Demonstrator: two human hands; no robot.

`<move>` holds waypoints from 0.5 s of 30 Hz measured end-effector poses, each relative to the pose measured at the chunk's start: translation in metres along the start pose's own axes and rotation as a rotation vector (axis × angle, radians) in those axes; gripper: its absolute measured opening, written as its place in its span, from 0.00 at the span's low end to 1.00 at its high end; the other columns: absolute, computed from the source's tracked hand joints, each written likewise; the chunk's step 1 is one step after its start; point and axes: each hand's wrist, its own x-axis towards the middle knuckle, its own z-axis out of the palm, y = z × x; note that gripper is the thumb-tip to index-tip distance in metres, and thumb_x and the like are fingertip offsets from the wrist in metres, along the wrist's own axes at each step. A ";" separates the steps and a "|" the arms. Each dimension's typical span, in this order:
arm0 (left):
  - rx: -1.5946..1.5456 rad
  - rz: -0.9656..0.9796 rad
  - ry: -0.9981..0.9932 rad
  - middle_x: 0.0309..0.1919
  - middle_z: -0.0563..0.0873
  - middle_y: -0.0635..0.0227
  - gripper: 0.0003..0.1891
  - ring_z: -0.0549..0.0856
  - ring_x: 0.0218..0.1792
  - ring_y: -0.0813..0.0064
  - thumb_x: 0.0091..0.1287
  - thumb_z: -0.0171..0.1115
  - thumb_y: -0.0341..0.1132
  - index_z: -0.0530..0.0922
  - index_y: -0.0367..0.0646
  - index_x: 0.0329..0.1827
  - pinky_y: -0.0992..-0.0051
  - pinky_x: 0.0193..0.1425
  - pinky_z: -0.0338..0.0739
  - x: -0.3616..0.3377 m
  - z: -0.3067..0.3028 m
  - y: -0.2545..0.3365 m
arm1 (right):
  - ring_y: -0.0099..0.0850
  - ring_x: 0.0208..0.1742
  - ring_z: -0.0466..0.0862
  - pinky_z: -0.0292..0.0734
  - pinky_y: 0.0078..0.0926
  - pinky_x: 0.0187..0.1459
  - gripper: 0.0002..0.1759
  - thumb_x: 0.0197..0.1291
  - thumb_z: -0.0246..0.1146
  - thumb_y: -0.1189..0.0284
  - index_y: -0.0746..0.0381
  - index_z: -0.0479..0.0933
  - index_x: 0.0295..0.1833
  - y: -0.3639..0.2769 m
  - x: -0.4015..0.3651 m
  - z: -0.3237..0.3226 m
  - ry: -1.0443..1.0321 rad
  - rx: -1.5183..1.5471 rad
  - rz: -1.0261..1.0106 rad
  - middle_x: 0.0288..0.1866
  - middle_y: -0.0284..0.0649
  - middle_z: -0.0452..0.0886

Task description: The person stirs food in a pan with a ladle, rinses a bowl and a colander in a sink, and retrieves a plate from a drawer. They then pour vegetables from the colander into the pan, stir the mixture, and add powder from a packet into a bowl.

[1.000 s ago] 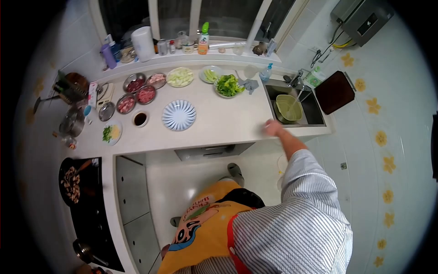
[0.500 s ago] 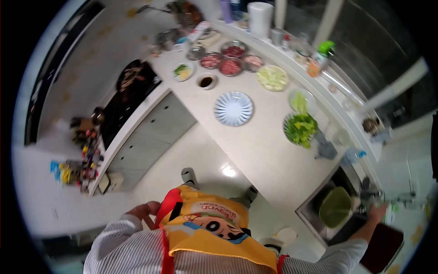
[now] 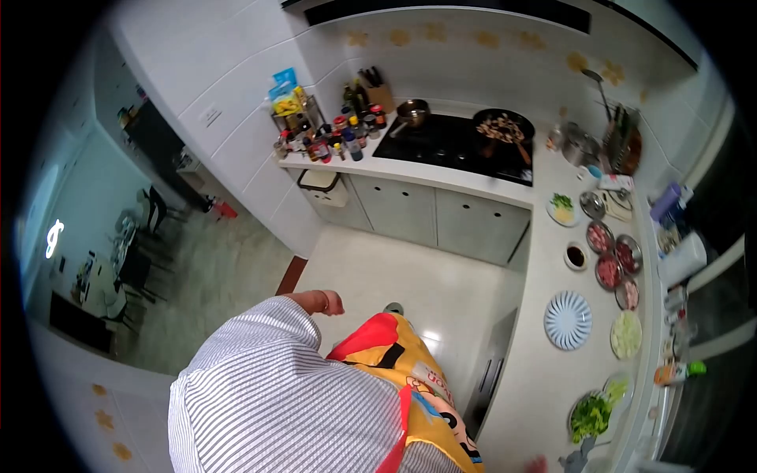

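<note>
My left hand (image 3: 330, 303) hangs beside my body above the pale floor, with nothing visible in it and its fingers loosely bent. It touches nothing and is nearest the yellow and red apron (image 3: 398, 351) I wear. Of my right hand (image 3: 536, 464), only a blurred bit shows at the bottom edge, by the counter's front part; its fingers cannot be made out. Nearest to it are a grey cloth (image 3: 577, 457) and a bowl of green leafy vegetables (image 3: 590, 418). A ribbed white-blue plate (image 3: 568, 320) lies farther up the counter.
A black pan (image 3: 505, 126) with food and a small pot (image 3: 413, 113) sit on the stove (image 3: 441, 146). Bottles (image 3: 347, 138) crowd the left counter. Bowls of meat (image 3: 609, 270), a dark sauce bowl (image 3: 576, 256) and sliced vegetables (image 3: 626, 335) line the right counter. A doorway opens left.
My view has swung left toward the stove and doorway. My right hand has left the tap at the sink, and the sink is out of view. My left hand still hangs at my side.
</note>
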 end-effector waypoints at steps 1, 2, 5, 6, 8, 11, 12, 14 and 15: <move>0.110 -0.013 0.188 0.37 0.92 0.58 0.22 0.89 0.38 0.64 0.67 0.66 0.54 0.91 0.42 0.42 0.61 0.50 0.82 -0.014 -0.016 -0.012 | 0.47 0.78 0.71 0.66 0.43 0.78 0.33 0.76 0.57 0.64 0.69 0.63 0.80 -0.003 0.021 0.054 -0.286 0.244 -0.098 0.79 0.55 0.69; 0.023 0.000 0.294 0.35 0.93 0.58 0.22 0.89 0.38 0.62 0.65 0.68 0.55 0.92 0.43 0.40 0.61 0.51 0.83 -0.012 -0.030 -0.039 | 0.45 0.76 0.73 0.67 0.42 0.76 0.32 0.74 0.58 0.66 0.69 0.65 0.78 -0.057 0.034 0.101 -0.481 0.381 0.046 0.77 0.53 0.71; -0.086 -0.120 0.474 0.45 0.92 0.52 0.24 0.90 0.47 0.55 0.65 0.69 0.57 0.91 0.44 0.49 0.61 0.56 0.83 -0.024 -0.129 -0.088 | 0.39 0.70 0.77 0.72 0.38 0.71 0.27 0.70 0.62 0.74 0.66 0.71 0.73 -0.145 0.055 0.198 -0.883 0.555 0.153 0.70 0.48 0.76; -0.178 -0.135 0.567 0.43 0.93 0.54 0.23 0.90 0.46 0.56 0.66 0.69 0.56 0.91 0.43 0.46 0.61 0.56 0.83 -0.009 -0.165 -0.121 | 0.37 0.68 0.78 0.73 0.36 0.70 0.26 0.68 0.63 0.76 0.65 0.73 0.72 -0.158 0.061 0.223 -0.979 0.592 0.182 0.67 0.46 0.78; -0.326 -0.137 0.754 0.41 0.92 0.54 0.20 0.89 0.44 0.56 0.69 0.65 0.52 0.89 0.42 0.44 0.58 0.54 0.82 0.001 -0.246 -0.177 | 0.33 0.64 0.81 0.76 0.34 0.66 0.25 0.65 0.66 0.82 0.64 0.77 0.68 -0.172 0.080 0.266 -1.110 0.645 0.234 0.63 0.42 0.81; -0.487 -0.192 0.986 0.47 0.91 0.51 0.19 0.90 0.50 0.53 0.74 0.58 0.48 0.87 0.42 0.51 0.57 0.57 0.81 0.013 -0.391 -0.270 | 0.32 0.60 0.83 0.78 0.32 0.64 0.22 0.64 0.67 0.83 0.63 0.79 0.64 -0.246 0.133 0.338 -1.225 0.519 0.252 0.59 0.40 0.84; -0.499 -0.120 1.155 0.50 0.91 0.50 0.21 0.88 0.54 0.49 0.74 0.57 0.48 0.84 0.43 0.58 0.57 0.61 0.81 0.050 -0.443 -0.335 | 0.32 0.60 0.83 0.78 0.32 0.63 0.21 0.64 0.68 0.83 0.63 0.80 0.62 -0.281 0.156 0.363 -1.236 0.457 0.235 0.58 0.40 0.84; -0.573 -0.325 1.385 0.54 0.89 0.50 0.22 0.87 0.58 0.49 0.71 0.60 0.46 0.82 0.46 0.64 0.59 0.66 0.80 0.044 -0.554 -0.388 | 0.32 0.58 0.83 0.79 0.32 0.62 0.18 0.65 0.68 0.83 0.63 0.80 0.60 -0.350 0.197 0.409 -1.249 0.355 0.213 0.56 0.40 0.85; -0.605 -0.267 1.450 0.55 0.89 0.47 0.25 0.87 0.59 0.49 0.69 0.62 0.44 0.80 0.45 0.67 0.59 0.67 0.79 0.026 -0.600 -0.403 | 0.32 0.57 0.84 0.79 0.31 0.62 0.16 0.65 0.68 0.82 0.63 0.81 0.58 -0.381 0.217 0.425 -1.245 0.306 0.207 0.55 0.40 0.85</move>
